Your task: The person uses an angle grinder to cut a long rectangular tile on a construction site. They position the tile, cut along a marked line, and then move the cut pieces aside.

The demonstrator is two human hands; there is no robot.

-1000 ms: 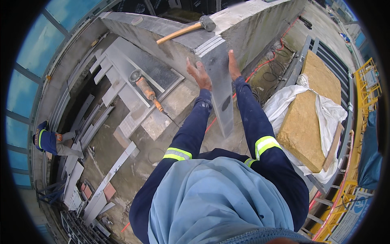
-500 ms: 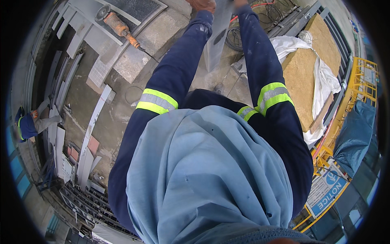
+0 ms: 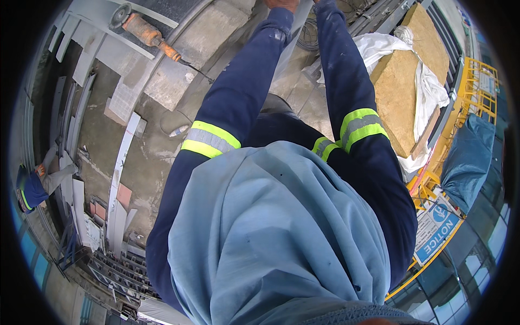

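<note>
At the top edge, my left hand (image 3: 283, 5) is cut off by the picture, with only its back and wrist in view. Beside it a smooth grey panel (image 3: 292, 51) runs down between my forearms. The end of my right sleeve (image 3: 326, 7) reaches the same edge on the panel's other side, and almost nothing of the right hand shows. Whether either hand grips the panel is hidden. Left of my arms, an orange angle grinder (image 3: 145, 31) lies on grey boards, its cord trailing toward my left forearm.
A dark boot (image 3: 277, 103) shows below the panel. Yellow insulation slabs (image 3: 398, 97) with white sheeting (image 3: 429, 86) stand at right, before a yellow railing (image 3: 470, 89). Long strips (image 3: 124, 154) lie on the floor at left. A co-worker (image 3: 35, 187) bends at the far left.
The grey panel and my hands sit higher in the picture, so less of them shows. A boot has come into view beneath. The grinder appears farther up and left as the view shifts.
</note>
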